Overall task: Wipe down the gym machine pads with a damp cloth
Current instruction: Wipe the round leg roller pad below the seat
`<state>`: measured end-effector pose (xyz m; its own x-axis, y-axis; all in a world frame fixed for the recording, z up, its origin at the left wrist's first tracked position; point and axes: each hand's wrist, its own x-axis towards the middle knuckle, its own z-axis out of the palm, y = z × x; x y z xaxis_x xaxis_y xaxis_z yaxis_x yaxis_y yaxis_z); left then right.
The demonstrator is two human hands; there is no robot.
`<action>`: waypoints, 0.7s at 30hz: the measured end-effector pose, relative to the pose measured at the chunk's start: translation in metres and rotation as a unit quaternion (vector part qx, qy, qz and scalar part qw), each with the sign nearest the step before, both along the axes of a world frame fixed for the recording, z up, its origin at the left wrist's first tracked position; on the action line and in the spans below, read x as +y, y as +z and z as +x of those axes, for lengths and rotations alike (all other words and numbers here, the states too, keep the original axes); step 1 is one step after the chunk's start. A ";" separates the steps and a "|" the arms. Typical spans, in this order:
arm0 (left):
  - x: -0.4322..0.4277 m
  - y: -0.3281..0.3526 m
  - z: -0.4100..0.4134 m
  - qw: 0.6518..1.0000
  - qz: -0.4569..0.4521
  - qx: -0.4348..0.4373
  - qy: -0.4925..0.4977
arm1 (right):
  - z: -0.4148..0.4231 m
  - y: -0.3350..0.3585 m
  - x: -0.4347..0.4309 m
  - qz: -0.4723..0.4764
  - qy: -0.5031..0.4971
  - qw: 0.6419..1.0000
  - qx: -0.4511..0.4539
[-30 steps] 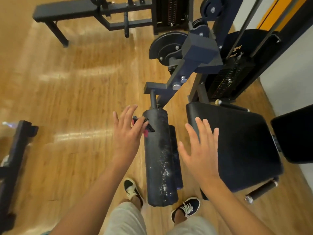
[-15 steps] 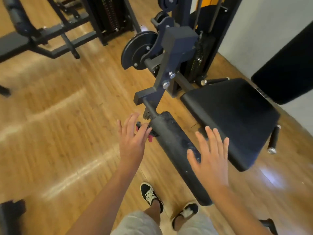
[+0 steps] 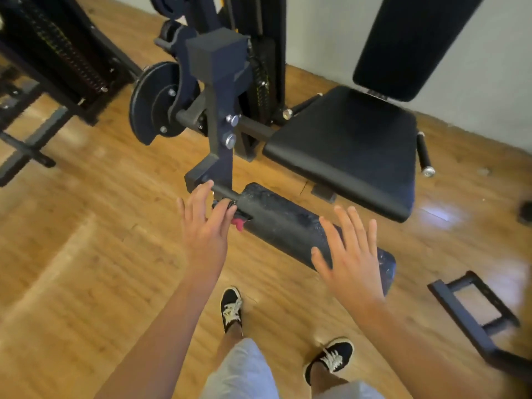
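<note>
A black cylindrical roller pad, scuffed with pale specks, hangs from the leg machine's dark lever arm. My left hand is spread open at the pad's left end, fingers over a small red knob. Over the pad's right end hovers my right hand, fingers apart and holding nothing. Behind the roller lies the black seat pad, and the black back pad stands against the wall. No cloth is in view.
A round weight plate sits left of the lever arm. Another machine's dark frame stands at the left. A metal foot frame lies on the wooden floor at right. My shoes are below the roller.
My view has swung round the machine, so the roller now lies slanting and the back pad shows. Both hands stay open at the roller's two ends.
</note>
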<state>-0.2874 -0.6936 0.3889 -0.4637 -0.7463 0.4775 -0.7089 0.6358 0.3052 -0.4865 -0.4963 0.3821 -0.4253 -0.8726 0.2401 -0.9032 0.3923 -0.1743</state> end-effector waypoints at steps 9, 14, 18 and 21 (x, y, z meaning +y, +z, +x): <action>-0.080 -0.001 -0.012 0.987 0.002 -0.012 -0.160 | 0.053 -0.042 -0.012 0.049 -0.112 0.993 0.000; -0.097 -0.012 -0.039 0.980 0.015 -0.047 -0.192 | 0.052 -0.067 -0.020 0.049 -0.125 0.991 -0.011; -0.106 -0.025 -0.064 0.975 0.011 -0.055 -0.213 | 0.042 -0.089 -0.026 0.031 -0.156 0.987 -0.021; -0.111 -0.039 -0.074 0.973 0.027 -0.079 -0.217 | 0.032 -0.107 -0.029 0.027 -0.186 0.981 -0.039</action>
<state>-0.3612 -0.8046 0.3503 -0.8052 -0.4861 0.3395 -0.4187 0.8716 0.2551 -0.4549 -0.5253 0.2754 -0.7316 -0.6646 0.1515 -0.6810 0.7025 -0.2069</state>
